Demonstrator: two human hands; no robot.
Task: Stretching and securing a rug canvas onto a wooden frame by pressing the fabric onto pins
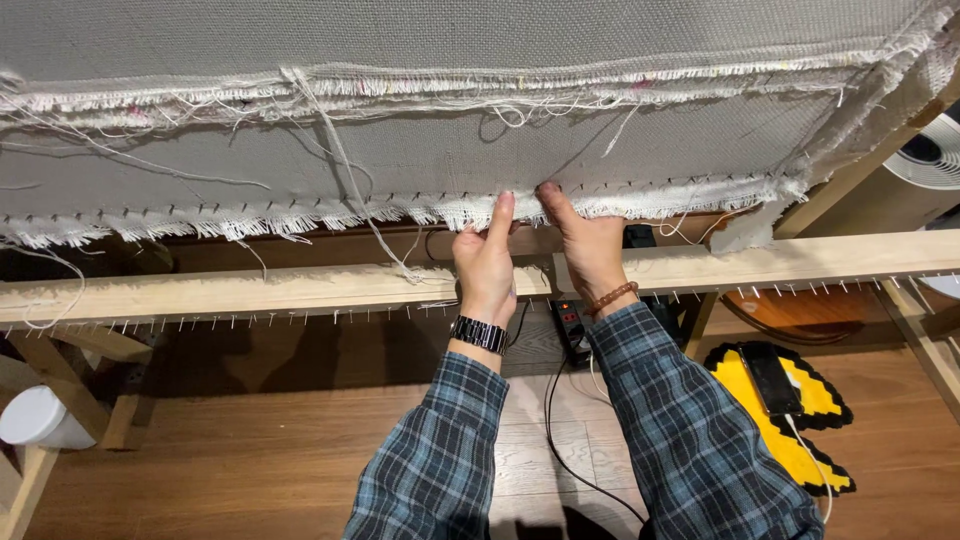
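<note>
Both hands pinching the frayed lower edge of the grey woven cloth (480,160), side by side at mid-width. Left hand (486,268) clenched on the fringe, index finger extended upward against the fabric, remaining fingers curled under the hem; black-link wristwatch (479,334) on that wrist. Right hand (590,250) grasping the same edge just beside the left, thumb pressed onto the cloth face, fingers folded behind the hem; brown bead bracelet (612,297) on that wrist. Both forearms in blue-grey plaid sleeves (690,430). Cloth stretched across the upper half of the view, hanging in front of a wooden frame, bottom edge ragged with loose white threads trailing down. Row of small nail points along the hem line, left and right of the hands. Horizontal wooden rail (250,292) directly below the hem, close behind both wrists, also lined with nail points on its underside. Black power strip (570,328) on the wooden floor (250,460) beneath the rail, between the two forearms, black cable running from it toward the viewer. Yellow-and-black rug (800,440) to the right, dark phone (770,378) lying on it. White cup (40,418) at far left, near a frame leg.
</note>
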